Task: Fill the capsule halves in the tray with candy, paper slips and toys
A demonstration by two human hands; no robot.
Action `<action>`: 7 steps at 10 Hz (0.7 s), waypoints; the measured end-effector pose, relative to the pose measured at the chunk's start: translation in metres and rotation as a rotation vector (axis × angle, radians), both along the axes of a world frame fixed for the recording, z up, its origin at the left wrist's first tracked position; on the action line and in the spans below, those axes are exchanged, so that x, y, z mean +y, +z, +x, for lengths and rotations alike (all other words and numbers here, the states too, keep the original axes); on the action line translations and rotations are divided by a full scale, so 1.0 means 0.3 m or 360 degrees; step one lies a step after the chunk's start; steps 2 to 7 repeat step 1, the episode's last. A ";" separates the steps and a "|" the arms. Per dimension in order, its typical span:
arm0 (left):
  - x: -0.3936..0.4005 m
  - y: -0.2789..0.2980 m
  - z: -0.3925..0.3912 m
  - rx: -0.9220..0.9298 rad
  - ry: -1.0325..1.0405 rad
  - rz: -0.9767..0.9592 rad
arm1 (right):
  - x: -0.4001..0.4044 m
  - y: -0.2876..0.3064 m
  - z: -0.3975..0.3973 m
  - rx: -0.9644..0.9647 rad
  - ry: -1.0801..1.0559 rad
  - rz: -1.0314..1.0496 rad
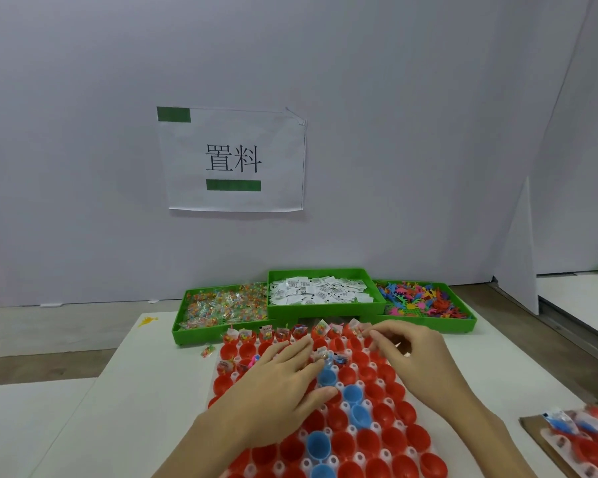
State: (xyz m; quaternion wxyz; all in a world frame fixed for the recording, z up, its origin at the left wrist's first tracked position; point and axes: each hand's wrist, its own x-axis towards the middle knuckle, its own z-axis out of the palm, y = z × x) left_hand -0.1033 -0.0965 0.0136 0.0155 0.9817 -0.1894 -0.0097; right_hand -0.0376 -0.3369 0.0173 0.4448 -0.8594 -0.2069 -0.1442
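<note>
Even, soft light, faint shadows — wide-angle bending at the edges, slight overall blur.

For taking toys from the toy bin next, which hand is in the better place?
Probably the right hand. It is over the tray's far right part, and the toy bin lies just beyond it to the right. The left hand is nearer the candy bin.

Left hand point(283, 381): lying palm down, fingers extending forward and loosely spread, thumb angling inward toward the right; bare forearm running back to the lower frame edge.
Right hand point(413, 353): hovering palm down, fingers curling leftward, fingertips point(377, 334) pinching together; forearm sloping down to the lower right.
</note>
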 end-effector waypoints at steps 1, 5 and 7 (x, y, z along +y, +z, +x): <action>0.023 0.073 -0.049 0.0033 -0.0075 -0.0090 | 0.001 -0.002 -0.012 -0.0010 -0.0014 -0.0011; 0.023 0.073 -0.049 0.0033 -0.0075 -0.0090 | 0.001 -0.002 -0.012 -0.0010 -0.0014 -0.0011; 0.023 0.073 -0.049 0.0033 -0.0075 -0.0090 | 0.001 -0.002 -0.012 -0.0010 -0.0014 -0.0011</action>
